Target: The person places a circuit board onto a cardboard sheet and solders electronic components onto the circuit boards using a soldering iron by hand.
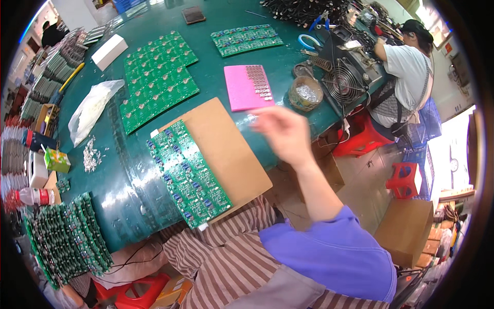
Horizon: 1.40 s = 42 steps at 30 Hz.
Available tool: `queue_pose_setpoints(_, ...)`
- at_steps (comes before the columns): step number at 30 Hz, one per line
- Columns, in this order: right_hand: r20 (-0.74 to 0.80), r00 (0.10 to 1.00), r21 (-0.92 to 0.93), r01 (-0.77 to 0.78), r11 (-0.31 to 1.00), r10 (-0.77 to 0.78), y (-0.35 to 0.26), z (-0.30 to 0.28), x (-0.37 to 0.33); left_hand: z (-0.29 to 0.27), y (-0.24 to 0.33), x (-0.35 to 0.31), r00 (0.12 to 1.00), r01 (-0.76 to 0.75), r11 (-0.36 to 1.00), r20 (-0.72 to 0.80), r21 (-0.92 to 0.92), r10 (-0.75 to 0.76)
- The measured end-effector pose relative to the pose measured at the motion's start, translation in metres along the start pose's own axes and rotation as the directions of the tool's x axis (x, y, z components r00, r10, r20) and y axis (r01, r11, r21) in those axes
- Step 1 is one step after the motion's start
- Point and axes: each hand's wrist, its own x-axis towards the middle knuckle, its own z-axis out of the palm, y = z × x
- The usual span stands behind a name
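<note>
My right hand [282,133] is raised over the table's right edge, near the lower corner of a pink foam block [239,92]. Its fingers are blurred, so whether they hold anything cannot be made out. Rows of small metal parts [260,85] stand on the right part of that block. Closer to me, a green circuit board panel [190,172] crowded with components lies partly on a brown board [226,149]. White pieces stick out at two of the panel's corners. My left hand is outside the view.
Green panels [159,82] lie farther back, beside a white box [109,52]. A tub [305,93] of shiny bits and a fan [342,81] stand at right. Stacked boards [67,239] fill the near left. A co-worker [409,72] sits at far right.
</note>
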Motion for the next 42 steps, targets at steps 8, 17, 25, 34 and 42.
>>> queue_pose_setpoints(8, -0.198, 0.511, 0.965, -0.049, 0.259, 0.837, 0.078, -0.193, -0.033, 0.028, 0.009, 0.064, 0.965, -0.132, 0.968, 0.196, -0.215, 0.175)
queue_pose_setpoints(17, -0.041, 0.374, 0.994, 0.107, 0.001, 0.926, 0.096, -0.188, 0.05, 0.143, -0.043, 0.116, 0.974, 0.189, 0.972, 0.1, 0.14, -0.204)
queue_pose_setpoints(25, -0.539, 0.349, 0.827, 0.048, 0.56, 0.766, 0.099, -0.174, 0.031, 0.211, -0.062, 0.14, 0.909, 0.412, 0.91, 0.088, -0.044, -0.407)
queue_pose_setpoints(34, -0.787, 0.614, 0.053, -0.021, 0.998, 0.054, 0.023, -0.128, 0.005, 0.245, -0.079, 0.159, 0.972, 0.154, 0.98, 0.16, 0.124, -0.173)
queue_pose_setpoints(42, -0.589, 0.776, -0.163, -0.387, 0.908, 0.225, 0.014, -0.152, 0.011, 0.259, -0.082, 0.169, 0.978, 0.069, 0.99, 0.19, 0.12, -0.091)
